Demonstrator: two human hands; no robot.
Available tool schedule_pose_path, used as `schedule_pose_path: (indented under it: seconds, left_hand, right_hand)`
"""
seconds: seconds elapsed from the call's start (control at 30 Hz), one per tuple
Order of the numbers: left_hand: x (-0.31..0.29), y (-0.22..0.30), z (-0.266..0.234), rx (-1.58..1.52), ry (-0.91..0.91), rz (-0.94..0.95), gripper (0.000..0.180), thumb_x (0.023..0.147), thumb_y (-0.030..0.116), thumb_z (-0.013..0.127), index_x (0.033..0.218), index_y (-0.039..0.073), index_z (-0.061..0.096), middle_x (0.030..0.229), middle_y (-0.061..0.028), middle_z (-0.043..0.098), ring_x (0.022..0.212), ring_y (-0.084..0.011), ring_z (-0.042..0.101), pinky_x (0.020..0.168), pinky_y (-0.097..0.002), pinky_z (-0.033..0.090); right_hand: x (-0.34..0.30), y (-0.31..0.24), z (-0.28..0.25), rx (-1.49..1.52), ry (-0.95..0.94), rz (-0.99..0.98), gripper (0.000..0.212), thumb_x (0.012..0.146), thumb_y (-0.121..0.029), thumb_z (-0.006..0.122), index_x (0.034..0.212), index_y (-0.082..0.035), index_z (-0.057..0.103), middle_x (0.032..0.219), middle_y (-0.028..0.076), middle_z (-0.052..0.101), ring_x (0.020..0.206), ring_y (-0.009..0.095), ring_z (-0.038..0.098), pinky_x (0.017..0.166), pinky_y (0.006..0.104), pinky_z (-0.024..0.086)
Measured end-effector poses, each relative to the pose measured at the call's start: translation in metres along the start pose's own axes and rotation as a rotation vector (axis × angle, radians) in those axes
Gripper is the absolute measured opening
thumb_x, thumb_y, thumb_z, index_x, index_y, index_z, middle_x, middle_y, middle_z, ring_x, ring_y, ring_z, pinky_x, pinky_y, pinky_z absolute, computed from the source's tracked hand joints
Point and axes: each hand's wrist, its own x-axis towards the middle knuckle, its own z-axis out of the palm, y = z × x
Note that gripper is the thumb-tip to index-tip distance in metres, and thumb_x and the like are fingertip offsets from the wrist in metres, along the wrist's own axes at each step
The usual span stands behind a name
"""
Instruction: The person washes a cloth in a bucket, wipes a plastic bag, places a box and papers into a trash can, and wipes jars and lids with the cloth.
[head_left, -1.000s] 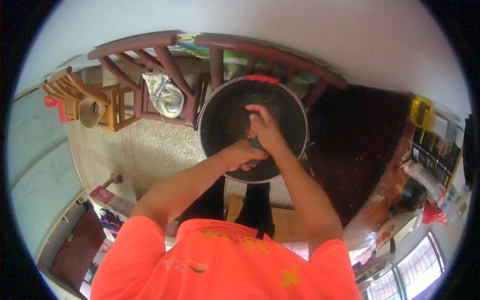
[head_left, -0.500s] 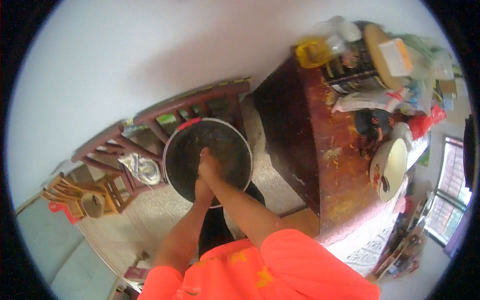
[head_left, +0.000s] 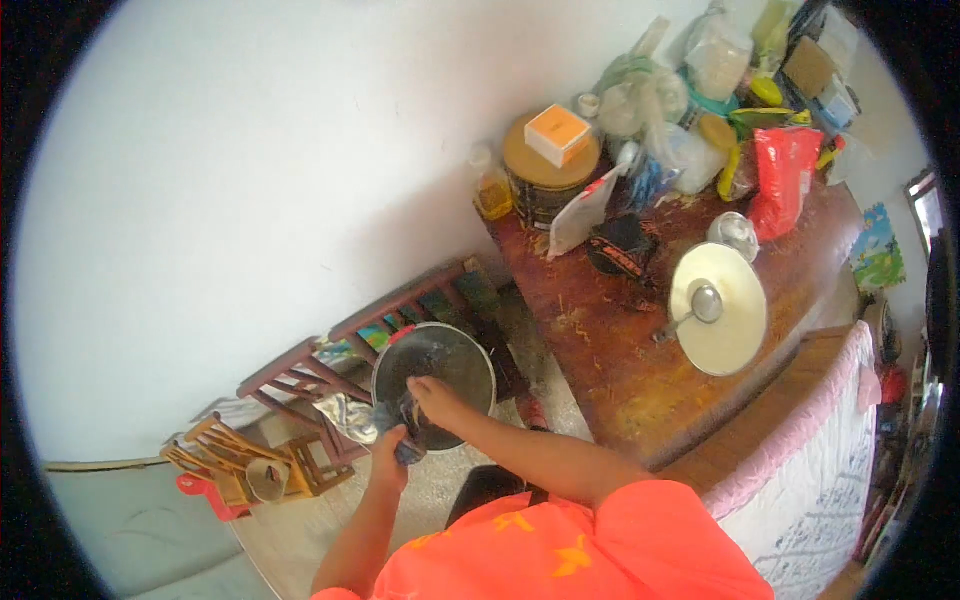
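A dark cloth [head_left: 408, 452] hangs bunched at the near left rim of the round pan [head_left: 465, 372], too crumpled for me to make out a long axis. The left hand [head_left: 391, 448], nearer it, has closed fingers around it; the right hand [head_left: 435, 402], fingers curled, lies farther right over the pan, its hold unclear.
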Motion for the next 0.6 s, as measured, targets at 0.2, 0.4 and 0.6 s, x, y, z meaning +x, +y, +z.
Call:
schedule_pose_path:
  seconds: [0.2,0.4,0.6]
  left_hand:
    - [-0.069,0.039,0.027,-0.339,-0.309,0.049,0.056,0.081,0.028,0.062,0.129,0.002,0.05,0.13,-0.0112,0.054,0.121,-0.0294,0.05,0.106,-0.0437,0.036]
    - [-0.123,0.018,0.065,-0.391,-0.638,-0.104,0.063,0.086,0.039,0.063,0.135,0.004,0.044,0.127,-0.0099,0.055,0.121,-0.028,0.05,0.104,-0.0443,0.038]
    - [-0.153,0.01,0.166,-0.035,-0.875,-0.049,0.069,0.085,0.041,0.065,0.134,-0.001,0.042,0.123,-0.014,0.057,0.114,-0.0279,0.056,0.098,-0.0431,0.044]
  right_hand:
    - [-0.103,-0.076,-0.096,0.257,-0.449,0.061,0.043,0.099,-0.041,0.045,0.108,-0.003,0.062,0.103,0.006,0.062,0.091,0.019,0.061,0.082,0.0326,0.053]
    - [-0.232,-0.118,-0.175,0.494,-0.255,0.145,0.034,0.096,-0.034,0.055,0.117,-0.008,0.058,0.107,0.0,0.06,0.093,0.012,0.059,0.074,0.0238,0.044]
    - [-0.293,-0.059,-0.257,0.114,-0.276,-0.066,0.069,0.083,-0.03,0.073,0.14,-0.01,0.039,0.128,0.01,0.051,0.117,0.022,0.05,0.097,0.0381,0.043]
